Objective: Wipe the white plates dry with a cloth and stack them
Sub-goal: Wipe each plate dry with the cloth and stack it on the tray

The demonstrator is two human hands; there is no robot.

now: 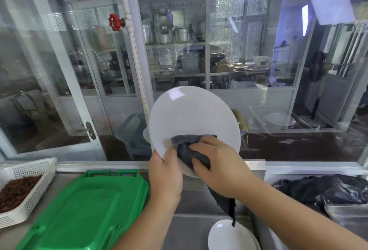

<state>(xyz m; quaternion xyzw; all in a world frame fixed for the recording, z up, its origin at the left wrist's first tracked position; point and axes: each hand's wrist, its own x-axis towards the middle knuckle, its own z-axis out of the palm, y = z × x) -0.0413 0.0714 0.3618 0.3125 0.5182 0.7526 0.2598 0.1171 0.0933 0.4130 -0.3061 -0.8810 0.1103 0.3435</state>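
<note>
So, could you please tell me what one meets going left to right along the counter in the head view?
White basket of dried chillies → green lids → left hand → right hand holding the grey cloth → black plastic bag.

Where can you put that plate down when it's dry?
Bare steel counter shows between the green lids and the low plates. Left is crowded by the basket; right by black bags.

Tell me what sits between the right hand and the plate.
Head view: a grey cloth lies between the right hand and the plate, pressed against its face.
</note>
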